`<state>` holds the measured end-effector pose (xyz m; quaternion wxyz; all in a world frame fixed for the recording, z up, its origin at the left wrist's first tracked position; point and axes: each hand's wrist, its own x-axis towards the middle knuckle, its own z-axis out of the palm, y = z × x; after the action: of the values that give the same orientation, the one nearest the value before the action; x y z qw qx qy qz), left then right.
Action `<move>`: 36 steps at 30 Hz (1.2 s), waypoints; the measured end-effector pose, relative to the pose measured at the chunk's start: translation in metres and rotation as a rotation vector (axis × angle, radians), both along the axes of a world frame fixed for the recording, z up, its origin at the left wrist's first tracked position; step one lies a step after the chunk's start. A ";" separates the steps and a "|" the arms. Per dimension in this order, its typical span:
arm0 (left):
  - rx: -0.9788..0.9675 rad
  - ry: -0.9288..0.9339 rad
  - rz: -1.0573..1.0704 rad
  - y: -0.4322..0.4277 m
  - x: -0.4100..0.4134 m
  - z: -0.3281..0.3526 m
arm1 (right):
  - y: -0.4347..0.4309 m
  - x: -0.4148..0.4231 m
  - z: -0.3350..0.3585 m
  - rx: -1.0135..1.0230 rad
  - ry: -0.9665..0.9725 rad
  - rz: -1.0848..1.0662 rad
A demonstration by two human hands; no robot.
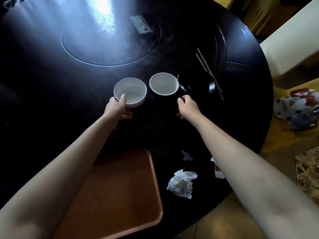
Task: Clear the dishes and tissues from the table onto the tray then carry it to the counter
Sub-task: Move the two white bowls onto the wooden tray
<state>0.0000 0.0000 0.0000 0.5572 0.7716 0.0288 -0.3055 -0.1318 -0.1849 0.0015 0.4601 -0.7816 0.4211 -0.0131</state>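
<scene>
Table [51,100]: a round black top is taking up most of the view and is catching a bright glare at the far side.
Tray [120,195]: an orange-brown tray is lying flat at the near left edge of the table, partly under the left forearm, with nothing showing on it.
Left hand [117,109]: it is grasping the near rim of the white bowl, thumb hooked inside and fingers curling beneath.
White bowl [130,92]: it is sitting upright on the table, beyond the tray and well apart from it.
Turntable [110,49]: a round inset disc is lying in the table's middle, with a small flat box [140,25] resting on its far right part.
Second bowl [164,83]: white inside and dark outside, it is standing just beside the white bowl and touching the black bowl.
Tissue [182,184]: a crumpled white wad is lying on the table right of the tray, with a smaller scrap [187,156] beyond it.
Right hand [188,106]: its fingers are curling at the second bowl's dark near-right side; whether they are actually gripping it is lost against the dark.
Black bowl [196,83]: it is sitting upright, right of the second bowl.
Chopsticks [208,73]: a pair is lying slantwise across the black bowl's right rim.
Bags [296,107]: printed bags are lying on the floor past the table's right edge.
</scene>
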 end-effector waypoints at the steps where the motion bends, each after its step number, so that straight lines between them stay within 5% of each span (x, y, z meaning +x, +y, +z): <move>1: 0.007 0.014 0.001 0.000 0.003 0.001 | -0.001 0.002 0.001 -0.009 -0.011 0.003; 11: -0.019 0.104 0.018 -0.007 0.022 -0.012 | -0.012 0.019 0.003 0.155 -0.002 0.022; 21: -0.040 0.047 0.072 0.002 0.013 -0.010 | -0.001 0.020 -0.013 0.021 -0.051 0.115; 36: -0.089 0.083 0.388 0.148 -0.081 0.006 | 0.093 -0.028 -0.003 0.161 -0.254 0.464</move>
<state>-0.0810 0.1477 0.0060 0.6377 0.7129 0.1862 -0.2247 -0.1597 -0.0921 -0.0018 0.5605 -0.8101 0.1694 0.0283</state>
